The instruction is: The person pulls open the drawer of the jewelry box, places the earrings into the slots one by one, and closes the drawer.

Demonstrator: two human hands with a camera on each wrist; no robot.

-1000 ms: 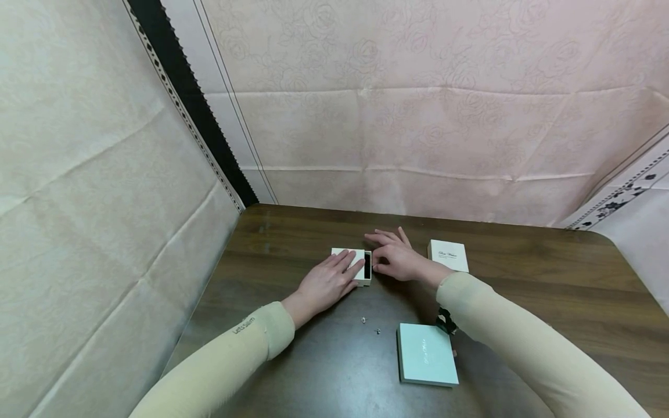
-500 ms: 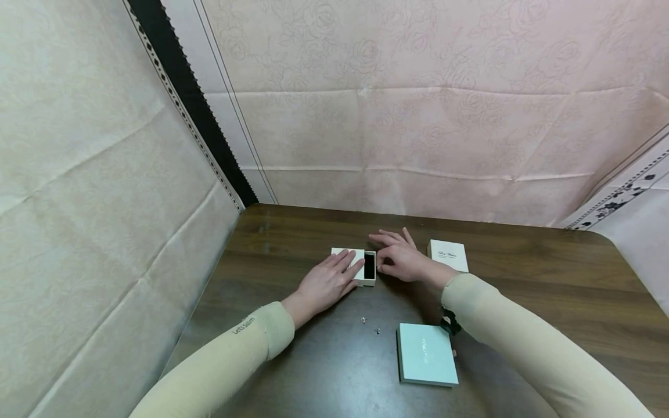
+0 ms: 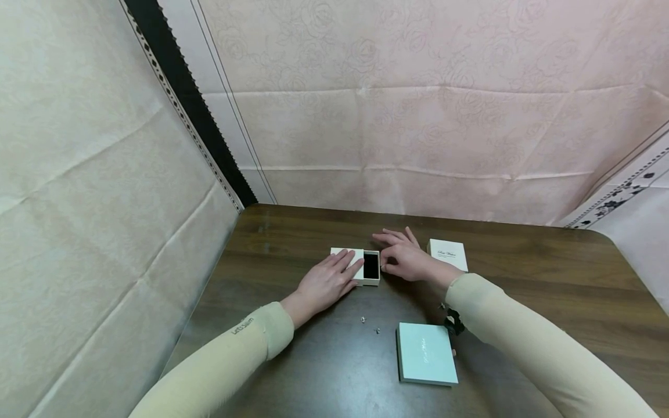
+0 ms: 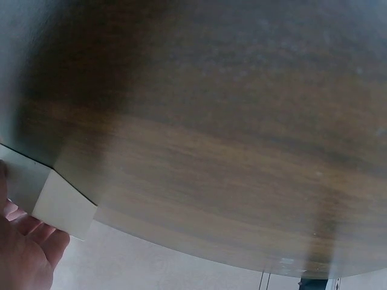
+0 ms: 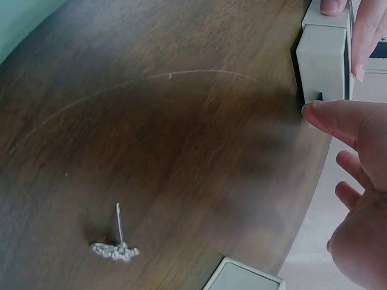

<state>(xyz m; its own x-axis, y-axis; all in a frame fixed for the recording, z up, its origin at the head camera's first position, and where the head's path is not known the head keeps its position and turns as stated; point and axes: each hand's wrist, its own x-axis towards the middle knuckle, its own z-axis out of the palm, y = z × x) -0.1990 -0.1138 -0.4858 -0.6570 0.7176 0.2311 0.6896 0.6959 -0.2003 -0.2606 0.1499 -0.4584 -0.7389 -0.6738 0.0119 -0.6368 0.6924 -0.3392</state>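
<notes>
We see the white box (image 3: 359,254) on the counter (image 3: 272,255), its drawer (image 3: 371,282) partly out; our left grip (image 3: 323,284) rests straight-fingered on top, our right grip (image 3: 410,262) pinches the drawer's end.

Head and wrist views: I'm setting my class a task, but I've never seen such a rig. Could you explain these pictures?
No machine here, just a person working bare-handed. The wide picture comes from a camera worn on the head, the other two from one on each wrist. The left hand rests on a white box; the right hand seems to pinch the end of its partly open drawer. Also on the table lie small silvery studs, a mint box and another white box.
</notes>
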